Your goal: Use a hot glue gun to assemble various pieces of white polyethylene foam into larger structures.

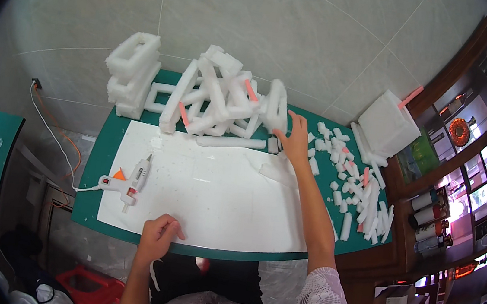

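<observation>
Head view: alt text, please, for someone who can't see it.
The right hand is beside white foam frames at the back of a green table; the left hand is at the front edge. A glue gun lies left on a white sheet, foam scraps at right.

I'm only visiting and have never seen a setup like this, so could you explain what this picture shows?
There is no machine here: these are a person's own bare hands. The picture comes from a camera worn on the person's head, looking down; its wide lens bends straight edges.

On the green table lies a white sheet, with a glue gun on it. White foam frames stand along the far side, and small foam pieces are scattered at the right.

The left hand is loosely curled at the near edge, with nothing visible in it. The right hand is at the frames' right end; whether it grips one, I can't tell.
</observation>
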`<action>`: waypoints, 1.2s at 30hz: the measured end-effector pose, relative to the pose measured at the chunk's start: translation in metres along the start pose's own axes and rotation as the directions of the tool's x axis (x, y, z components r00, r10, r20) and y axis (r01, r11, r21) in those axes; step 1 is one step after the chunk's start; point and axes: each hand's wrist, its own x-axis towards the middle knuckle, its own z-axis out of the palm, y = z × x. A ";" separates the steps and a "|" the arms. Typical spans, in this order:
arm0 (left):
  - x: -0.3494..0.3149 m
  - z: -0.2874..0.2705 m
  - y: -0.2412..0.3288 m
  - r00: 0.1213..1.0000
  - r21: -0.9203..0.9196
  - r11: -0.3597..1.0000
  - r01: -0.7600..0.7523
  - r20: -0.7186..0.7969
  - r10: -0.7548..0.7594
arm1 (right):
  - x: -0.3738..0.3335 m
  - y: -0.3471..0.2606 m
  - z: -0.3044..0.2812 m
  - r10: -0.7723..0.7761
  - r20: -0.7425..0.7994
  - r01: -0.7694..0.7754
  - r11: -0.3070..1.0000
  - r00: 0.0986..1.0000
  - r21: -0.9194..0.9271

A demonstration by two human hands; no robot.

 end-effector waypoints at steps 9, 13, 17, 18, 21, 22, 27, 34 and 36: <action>0.005 0.009 0.004 0.994 0.016 0.994 -0.105 -0.009 0.105 | -0.124 -0.018 -0.089 0.140 0.011 -0.140 0.980 0.990 0.139; 0.001 0.008 -0.003 0.999 0.010 0.999 -0.034 -0.030 0.034 | -0.142 -0.082 -0.145 -0.001 0.002 0.001 0.997 1.000 0.076; -0.001 0.006 -0.002 1.000 0.059 0.998 -0.027 -0.012 0.028 | -0.119 -0.173 -0.202 -0.488 -0.095 0.491 0.871 0.868 0.013; -0.005 0.000 -0.001 0.999 0.104 0.994 -0.018 -0.048 0.023 | -0.112 -0.194 -0.203 -0.566 -0.157 0.577 0.816 0.810 0.038; -0.004 0.000 -0.015 0.997 0.174 0.984 -0.027 -0.060 0.038 | -0.123 -0.229 -0.227 -0.631 -0.232 0.652 0.758 0.740 0.015; -0.003 0.005 -0.017 0.996 0.151 0.989 -0.011 -0.088 0.025 | -0.122 -0.229 -0.224 -0.622 -0.232 0.642 0.767 0.748 0.014; 0.003 0.019 0.002 0.988 0.130 0.991 0.032 -0.156 -0.012 | -0.134 -0.232 -0.238 -0.552 -0.462 0.609 0.793 0.694 -0.034; 0.006 0.020 0.005 0.994 0.127 0.992 0.012 -0.112 0.002 | -0.186 -0.148 -0.272 -0.144 -0.519 0.182 0.983 0.843 0.023; 0.001 0.014 0.006 0.992 0.136 0.990 -0.029 -0.119 0.045 | -0.202 -0.102 -0.251 0.038 -0.329 -0.021 0.998 0.943 0.055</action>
